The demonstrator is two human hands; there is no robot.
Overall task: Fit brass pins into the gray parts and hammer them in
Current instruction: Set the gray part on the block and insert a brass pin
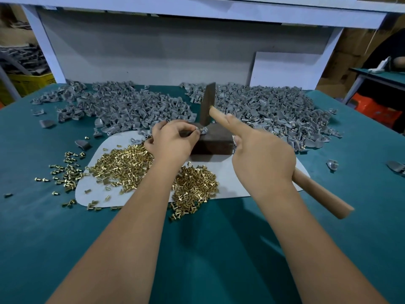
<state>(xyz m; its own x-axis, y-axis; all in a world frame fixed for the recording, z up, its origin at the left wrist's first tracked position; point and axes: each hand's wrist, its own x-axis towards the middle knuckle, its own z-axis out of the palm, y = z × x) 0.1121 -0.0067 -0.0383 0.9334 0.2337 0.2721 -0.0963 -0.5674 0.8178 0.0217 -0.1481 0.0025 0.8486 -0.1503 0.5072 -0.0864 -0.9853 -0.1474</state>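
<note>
Both forearms reach forward; left grip pinched, right grip curled, forefinger extended.

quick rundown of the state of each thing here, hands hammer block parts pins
left hand: pinches a gray part on the block
right hand: grips the hammer handle, index finger straight along it
hammer: head down by the pinched part
block: flat on the white mat
gray parts: loose heaps at the back
brass pins: loose piles, some scattered on the green table

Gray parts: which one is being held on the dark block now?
The gray part pinched by the left hand on the dark block; all others lie loose in piles.
</note>
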